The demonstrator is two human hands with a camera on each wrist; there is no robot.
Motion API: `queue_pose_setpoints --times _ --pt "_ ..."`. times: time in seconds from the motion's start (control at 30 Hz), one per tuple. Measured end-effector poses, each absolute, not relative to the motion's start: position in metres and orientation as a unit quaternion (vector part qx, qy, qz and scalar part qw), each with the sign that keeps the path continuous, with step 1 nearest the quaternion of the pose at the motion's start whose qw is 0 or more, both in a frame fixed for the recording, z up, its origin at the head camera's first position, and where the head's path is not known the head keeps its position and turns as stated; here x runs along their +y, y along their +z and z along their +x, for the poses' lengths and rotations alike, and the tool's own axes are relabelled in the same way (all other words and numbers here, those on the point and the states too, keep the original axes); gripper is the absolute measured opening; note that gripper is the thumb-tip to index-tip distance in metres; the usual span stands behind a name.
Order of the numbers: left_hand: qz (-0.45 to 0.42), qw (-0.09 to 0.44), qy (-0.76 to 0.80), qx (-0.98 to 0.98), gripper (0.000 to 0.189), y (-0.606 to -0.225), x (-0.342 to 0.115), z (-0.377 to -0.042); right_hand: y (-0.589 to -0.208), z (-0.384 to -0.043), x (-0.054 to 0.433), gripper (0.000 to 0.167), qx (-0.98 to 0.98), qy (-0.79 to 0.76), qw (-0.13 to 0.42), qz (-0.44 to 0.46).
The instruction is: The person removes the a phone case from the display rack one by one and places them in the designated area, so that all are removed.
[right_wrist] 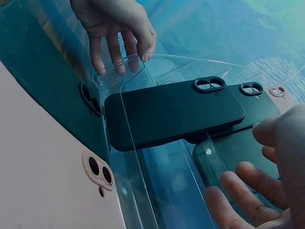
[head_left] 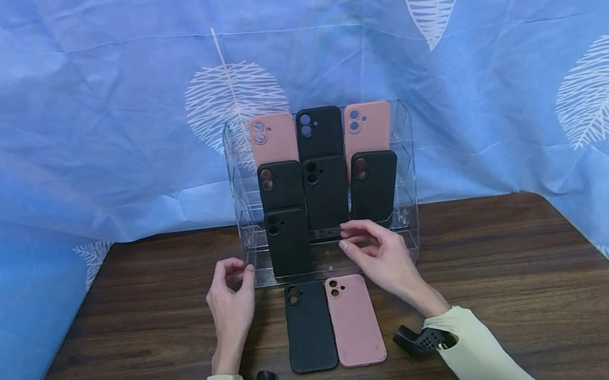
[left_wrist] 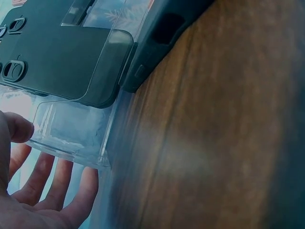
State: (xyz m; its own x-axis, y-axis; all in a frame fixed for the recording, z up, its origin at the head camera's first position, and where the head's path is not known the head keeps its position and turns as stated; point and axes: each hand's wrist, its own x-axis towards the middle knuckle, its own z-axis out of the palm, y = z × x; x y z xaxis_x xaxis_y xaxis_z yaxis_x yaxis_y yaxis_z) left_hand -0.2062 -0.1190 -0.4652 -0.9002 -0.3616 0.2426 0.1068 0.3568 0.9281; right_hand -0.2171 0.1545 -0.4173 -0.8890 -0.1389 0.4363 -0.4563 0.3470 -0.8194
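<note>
A clear stepped display rack point(head_left: 415, 225) holds several phone cases in rows. One black phone case point(head_left: 291, 247) stands at the left of its front tier. My left hand point(head_left: 231, 301) holds the rack's left front corner, thumb at the panel edge and fingers along the outside in the left wrist view. My right hand point(head_left: 384, 257) is raised before the front tier's right part, fingers loosely bent with nothing between them. Flat on the table before the rack lie a black phone case point(head_left: 308, 328) and a pink phone case point(head_left: 355, 321), side by side.
On the middle tier stand black cases, including a central one point(head_left: 327, 196). Behind them are a pink case point(head_left: 273, 138), a black case point(head_left: 321, 136) and another pink case point(head_left: 366, 125). A blue leaf-patterned cloth point(head_left: 310, 12) hangs behind the brown wooden table point(head_left: 510, 249).
</note>
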Motion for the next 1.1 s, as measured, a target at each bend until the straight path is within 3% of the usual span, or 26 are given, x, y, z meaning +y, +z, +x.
queue_pose_setpoints --times 1.1 --pt "0.077 0.208 -0.562 -0.797 0.016 -0.466 -0.121 -0.206 -0.413 -0.236 0.115 0.036 -0.775 0.596 0.108 0.18"
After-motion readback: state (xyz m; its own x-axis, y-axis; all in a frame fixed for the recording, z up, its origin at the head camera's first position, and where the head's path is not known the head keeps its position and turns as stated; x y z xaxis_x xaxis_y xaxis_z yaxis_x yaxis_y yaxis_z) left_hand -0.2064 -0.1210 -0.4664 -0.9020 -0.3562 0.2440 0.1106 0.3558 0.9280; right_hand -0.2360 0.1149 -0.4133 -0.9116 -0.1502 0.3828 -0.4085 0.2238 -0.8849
